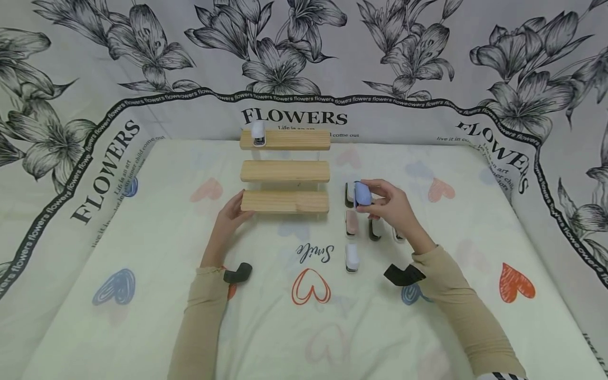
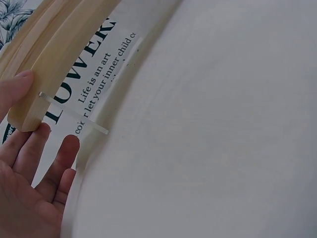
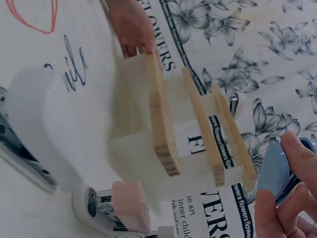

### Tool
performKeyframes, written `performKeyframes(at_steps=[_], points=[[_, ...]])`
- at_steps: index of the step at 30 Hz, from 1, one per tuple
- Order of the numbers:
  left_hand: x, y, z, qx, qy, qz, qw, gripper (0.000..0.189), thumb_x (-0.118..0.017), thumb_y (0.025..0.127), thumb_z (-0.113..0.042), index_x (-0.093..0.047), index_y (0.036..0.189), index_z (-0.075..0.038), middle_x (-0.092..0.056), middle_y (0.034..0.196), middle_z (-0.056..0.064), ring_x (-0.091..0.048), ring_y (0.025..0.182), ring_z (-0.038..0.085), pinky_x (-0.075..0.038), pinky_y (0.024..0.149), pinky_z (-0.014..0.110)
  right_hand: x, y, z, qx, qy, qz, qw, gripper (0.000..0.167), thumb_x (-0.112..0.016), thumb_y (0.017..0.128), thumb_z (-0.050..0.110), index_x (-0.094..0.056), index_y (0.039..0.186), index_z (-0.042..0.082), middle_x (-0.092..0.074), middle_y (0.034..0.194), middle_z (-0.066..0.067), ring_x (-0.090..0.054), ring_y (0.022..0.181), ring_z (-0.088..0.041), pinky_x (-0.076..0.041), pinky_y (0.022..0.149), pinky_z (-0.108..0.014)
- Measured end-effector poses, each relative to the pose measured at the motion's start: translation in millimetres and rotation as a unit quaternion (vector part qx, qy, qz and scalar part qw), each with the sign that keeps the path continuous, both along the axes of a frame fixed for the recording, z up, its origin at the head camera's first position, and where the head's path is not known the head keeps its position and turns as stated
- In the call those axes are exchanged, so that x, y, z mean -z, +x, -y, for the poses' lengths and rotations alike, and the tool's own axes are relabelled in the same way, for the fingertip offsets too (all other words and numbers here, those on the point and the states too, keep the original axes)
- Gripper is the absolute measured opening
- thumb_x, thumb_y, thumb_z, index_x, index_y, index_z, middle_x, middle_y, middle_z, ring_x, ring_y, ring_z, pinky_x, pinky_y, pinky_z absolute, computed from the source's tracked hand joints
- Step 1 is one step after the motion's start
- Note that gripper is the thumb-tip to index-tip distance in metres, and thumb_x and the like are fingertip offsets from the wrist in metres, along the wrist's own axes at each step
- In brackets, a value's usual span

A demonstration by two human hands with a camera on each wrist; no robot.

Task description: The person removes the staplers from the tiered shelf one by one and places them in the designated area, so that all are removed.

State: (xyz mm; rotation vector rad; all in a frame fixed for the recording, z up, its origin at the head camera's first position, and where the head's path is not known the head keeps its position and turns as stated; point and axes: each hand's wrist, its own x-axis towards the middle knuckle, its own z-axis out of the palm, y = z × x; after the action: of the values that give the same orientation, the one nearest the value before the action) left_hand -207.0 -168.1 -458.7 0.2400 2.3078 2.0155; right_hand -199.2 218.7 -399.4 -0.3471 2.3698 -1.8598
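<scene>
My right hand (image 1: 391, 208) pinches a small blue stapler (image 1: 363, 193) between thumb and fingers, to the right of a three-step wooden rack (image 1: 285, 201). In the right wrist view the blue stapler (image 3: 273, 166) is raised at the lower right. My left hand (image 1: 229, 224) grips the left end of the rack's lowest board, thumb on one face and fingers under it in the left wrist view. On the top board, near its left end, stands a white stapler (image 1: 258, 132). Clear supports (image 3: 133, 153) hold up the boards.
Below and beside my right hand stand several staplers: a pink one (image 1: 351, 222), a white one (image 1: 352, 257), a dark-based one (image 1: 374, 230) and another (image 1: 398, 236) partly hidden by the hand. A heart-patterned cloth (image 1: 157, 253) covers the table.
</scene>
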Motion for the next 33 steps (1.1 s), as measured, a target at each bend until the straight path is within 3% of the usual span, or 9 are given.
performKeyframes(at_steps=[1,2,8,12,16,19,21,27,33], points=[[-0.2,-0.6,-0.2,0.000,-0.005,-0.002,1.0000,0.063,-0.058,0.086,-0.001,-0.022,0.138,0.005,-0.030,0.138,0.021,-0.038,0.116,0.038,-0.038,0.090,0.024,1.4,4.6,-2,-0.002,0.009,-0.009,0.9999,0.059,-0.075,0.073,0.012,-0.050,0.126,0.008,-0.051,0.122,-0.015,-0.059,0.060,-0.026,-0.049,0.054,-0.032],[0.0,-1.2,-0.4,0.000,-0.008,-0.002,1.0000,0.063,-0.058,0.086,-0.001,-0.022,0.138,0.005,-0.029,0.138,0.021,-0.038,0.116,0.039,-0.038,0.090,0.024,-9.7,15.4,1,0.005,0.028,-0.018,0.9994,0.060,-0.075,0.073,0.010,-0.049,0.127,0.006,-0.051,0.122,-0.016,-0.059,0.059,-0.028,-0.049,0.052,-0.033],[15.6,-8.7,4.2,0.000,-0.001,-0.007,1.0000,0.064,-0.059,0.085,-0.001,-0.024,0.139,0.002,-0.031,0.138,0.018,-0.039,0.116,0.037,-0.040,0.088,0.024,7.9,40.7,-11,0.007,0.037,-0.025,0.9990,0.061,-0.072,0.072,-0.002,-0.046,0.127,0.002,-0.046,0.126,-0.021,-0.054,0.049,-0.026,-0.046,0.046,-0.026],[24.5,-12.9,5.5,0.000,0.007,-0.006,1.0000,0.064,-0.060,0.085,-0.005,-0.025,0.140,-0.002,-0.032,0.139,0.015,-0.040,0.116,0.034,-0.038,0.091,0.027,23.5,57.5,-20,0.003,0.021,0.004,0.9998,0.073,-0.069,0.073,-0.006,-0.034,0.137,0.006,-0.037,0.132,-0.026,-0.055,0.049,-0.024,-0.046,0.044,-0.027],[25.4,-12.9,5.3,-0.004,0.003,-0.008,1.0000,0.065,-0.061,0.085,-0.008,-0.026,0.140,-0.003,-0.032,0.139,0.015,-0.040,0.117,0.033,-0.036,0.094,0.033,34.1,72.0,-28,-0.003,0.018,0.038,0.9991,0.072,-0.069,0.075,-0.002,-0.035,0.137,0.006,-0.044,0.122,-0.030,-0.055,0.049,-0.027,-0.046,0.044,-0.028],[25.7,-12.8,5.3,-0.013,-0.006,-0.012,0.9998,0.066,-0.063,0.085,-0.010,-0.027,0.139,-0.002,-0.032,0.139,0.015,-0.040,0.118,0.033,-0.035,0.094,0.035,40.0,79.7,-32,-0.009,0.022,0.043,0.9988,0.064,-0.070,0.075,-0.001,-0.041,0.132,0.004,-0.046,0.122,-0.028,-0.054,0.048,-0.030,-0.045,0.044,-0.029],[26.2,-13.3,5.2,-0.015,-0.011,-0.015,0.9997,0.067,-0.063,0.084,-0.012,-0.027,0.139,-0.001,-0.032,0.139,0.016,-0.039,0.118,0.033,-0.035,0.094,0.035,44.2,84.1,-34,-0.015,0.024,0.043,0.9987,0.062,-0.069,0.075,-0.003,-0.041,0.130,0.002,-0.036,0.133,-0.024,-0.054,0.047,-0.029,-0.046,0.044,-0.029],[25.5,-12.4,4.6,-0.016,-0.014,-0.015,0.9997,0.067,-0.064,0.084,-0.013,-0.027,0.139,-0.002,-0.032,0.139,0.016,-0.039,0.118,0.033,-0.037,0.093,0.034,58.0,95.8,-40,-0.018,0.031,0.052,0.9980,0.060,-0.068,0.074,-0.007,-0.041,0.128,-0.001,-0.036,0.130,-0.029,-0.053,0.044,-0.022,-0.045,0.042,-0.030],[24.7,-11.0,4.9,-0.013,-0.008,-0.009,0.9999,0.068,-0.064,0.084,-0.014,-0.026,0.140,-0.002,-0.031,0.140,0.015,-0.039,0.118,0.033,-0.038,0.092,0.033,65.3,99.3,-39,0.002,0.045,0.079,0.9958,0.060,-0.071,0.074,0.001,-0.044,0.127,0.005,-0.042,0.128,-0.025,-0.051,0.042,-0.018,-0.045,0.040,-0.030]])
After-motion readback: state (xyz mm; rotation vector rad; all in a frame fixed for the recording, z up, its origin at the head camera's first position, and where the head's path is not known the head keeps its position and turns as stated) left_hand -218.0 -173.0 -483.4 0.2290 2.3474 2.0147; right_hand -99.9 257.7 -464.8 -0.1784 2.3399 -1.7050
